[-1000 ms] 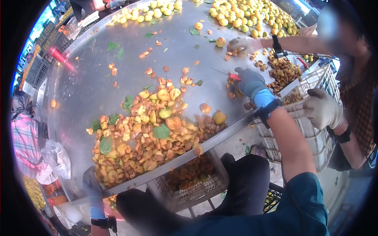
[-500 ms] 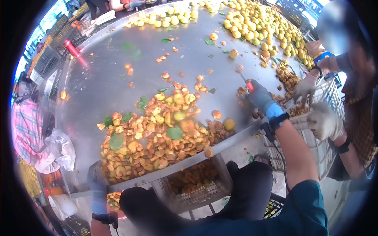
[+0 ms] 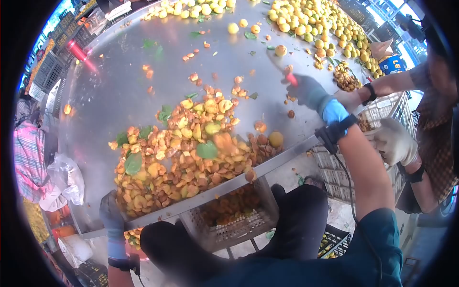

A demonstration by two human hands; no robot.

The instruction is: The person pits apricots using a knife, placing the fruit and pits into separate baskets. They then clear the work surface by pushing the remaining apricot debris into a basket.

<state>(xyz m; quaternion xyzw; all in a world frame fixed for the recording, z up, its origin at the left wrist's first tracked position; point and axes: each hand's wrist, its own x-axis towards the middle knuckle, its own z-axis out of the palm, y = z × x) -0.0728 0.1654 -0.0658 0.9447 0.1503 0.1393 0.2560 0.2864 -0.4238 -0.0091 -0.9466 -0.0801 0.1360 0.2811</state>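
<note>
My right hand (image 3: 311, 93), in a grey glove with a blue cuff, is closed round the red handle of a knife (image 3: 290, 79). Its thin blade points up and left over the metal table (image 3: 110, 95) and is blurred. Beside the near left edge rests my left hand (image 3: 111, 210), also gloved, its fingers stretched out against a pile of cut yellow-orange fruit pieces (image 3: 177, 167); its thumb is hidden. Green leaves (image 3: 207, 150) lie on that pile. A whole yellow fruit (image 3: 276, 139) sits at its right end.
Whole yellow fruits (image 3: 311, 24) are heaped at the far right. A co-worker's gloved hand (image 3: 394, 141) is over a white crate (image 3: 330, 174) at the right. Below the table edge stands a crate (image 3: 234, 234) with fruit pieces. A red cylinder (image 3: 76, 50) lies far left.
My right hand has moved up and left with the knife, away from the table edge. The co-worker's other hand has moved left, behind my wrist. The view has shifted slightly.
</note>
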